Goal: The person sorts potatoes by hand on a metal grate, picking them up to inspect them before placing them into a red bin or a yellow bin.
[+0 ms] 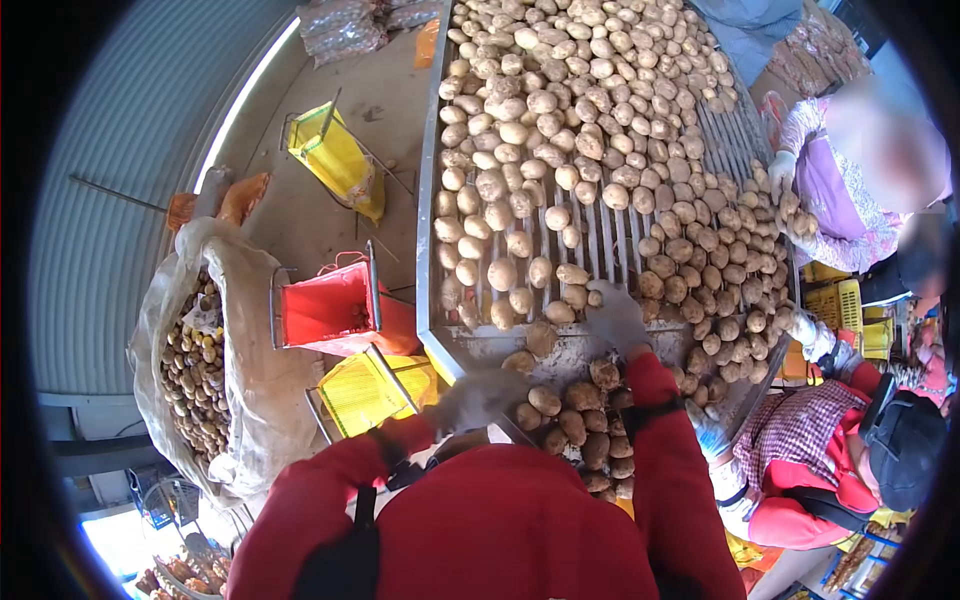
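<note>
My right hand (615, 316), in a grey glove, reaches onto the slatted sorting table (604, 232). Its fingers are stretched out, with the tips right beside a potato (574, 296) near the lower end of the slats. My left hand (478, 398), also gloved, is over the table's near left corner, close to another potato (520, 362); motion smears its fingers. Between my forearms, a pile of potatoes (586, 428) lies just in front of my body. Many more potatoes (560, 100) cover the far part of the table.
Left of the table stand a red bag on a frame (325, 308), a yellow bag (368, 392) and another yellow bag (340, 160). A large pale sack (255, 370) holds potatoes. Two people work along the right side, one's gloved hand (782, 172) near the potatoes. A yellow crate (835, 308) stands behind.
</note>
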Available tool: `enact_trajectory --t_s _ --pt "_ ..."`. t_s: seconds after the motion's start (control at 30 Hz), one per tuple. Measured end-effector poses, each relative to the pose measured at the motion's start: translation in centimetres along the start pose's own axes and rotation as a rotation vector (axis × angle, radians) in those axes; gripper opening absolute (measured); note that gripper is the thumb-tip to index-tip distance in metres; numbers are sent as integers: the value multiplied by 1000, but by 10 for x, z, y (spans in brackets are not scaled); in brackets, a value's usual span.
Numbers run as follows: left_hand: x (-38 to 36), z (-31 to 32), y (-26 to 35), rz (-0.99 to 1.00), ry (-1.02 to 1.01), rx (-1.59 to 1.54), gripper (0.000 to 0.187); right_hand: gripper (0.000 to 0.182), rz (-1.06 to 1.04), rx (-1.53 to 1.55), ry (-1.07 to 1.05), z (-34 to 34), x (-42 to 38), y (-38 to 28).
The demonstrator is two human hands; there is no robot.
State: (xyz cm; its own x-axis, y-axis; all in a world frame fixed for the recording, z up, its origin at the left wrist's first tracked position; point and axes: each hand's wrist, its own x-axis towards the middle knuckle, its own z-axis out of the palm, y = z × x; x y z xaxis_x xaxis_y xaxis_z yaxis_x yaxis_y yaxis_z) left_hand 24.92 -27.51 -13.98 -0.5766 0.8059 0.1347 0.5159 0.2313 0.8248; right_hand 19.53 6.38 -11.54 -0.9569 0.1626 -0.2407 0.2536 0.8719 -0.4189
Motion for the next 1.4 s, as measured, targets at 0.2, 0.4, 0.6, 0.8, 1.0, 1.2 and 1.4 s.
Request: enact_trajectory --t_s 0.2,0.4,0.6,0.8,1.0,1.2,1.4 --pt "-32 -43 10 -696 290 -452 39 46 16 1345 -191 -51 -73 -74" --pt "22 -93 91 -413 144 -1194 61 58 -297 789 -65 -67 -106 -141" --pt "15 -98 101 -364 188 -1173 56 68 -548 456 85 -67 -125 -167" --pt "-16 -102 86 -269 295 -1220 55 63 -728 358 175 -50 -127 -201" --pt "-39 -99 89 -202 413 -975 57 58 -836 112 245 -31 -126 -222" --pt "-32 -47 29 -528 171 -495 58 48 -303 4 -66 -2 -131 -149" --pt "44 -99 -15 -378 331 50 35 46 51 100 160 18 -150 -53"
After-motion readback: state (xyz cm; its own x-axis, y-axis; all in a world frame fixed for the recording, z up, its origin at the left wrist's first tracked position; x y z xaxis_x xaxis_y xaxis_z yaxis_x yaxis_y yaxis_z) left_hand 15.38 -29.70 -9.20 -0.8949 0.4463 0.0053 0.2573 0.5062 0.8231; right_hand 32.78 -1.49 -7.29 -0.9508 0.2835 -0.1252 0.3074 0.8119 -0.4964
